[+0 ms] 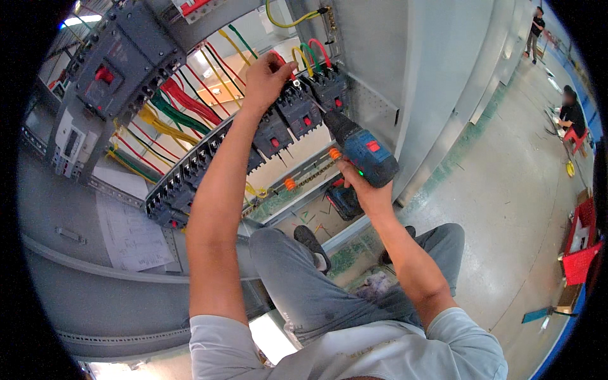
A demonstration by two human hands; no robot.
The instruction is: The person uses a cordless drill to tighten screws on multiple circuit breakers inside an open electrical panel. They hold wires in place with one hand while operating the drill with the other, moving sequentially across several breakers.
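Note:
My left hand (pixel 265 81) is closed in a pinch on a red wire (pixel 292 76), at the top of a dark grey circuit breaker (pixel 300 113). The wire's bare metal end lies by the breaker's upper terminals. My right hand (pixel 367 193) grips a blue and black cordless drill (pixel 368 152) by its handle. The drill points up and left, its chuck close to the breakers' right end. Another breaker (pixel 332 90) to the right has yellow, green and red wires looped into its top. Fingers hide part of the red wire.
A large breaker (pixel 117 69) with a red switch stands upper left, above bundled red, green and yellow wires (pixel 190 101). Paper drawings (pixel 130 231) lie on the grey cabinet panel at left. Orange insulators (pixel 290 183) sit on a lower rail. Two people are farther off at right, near a red crate (pixel 579 244).

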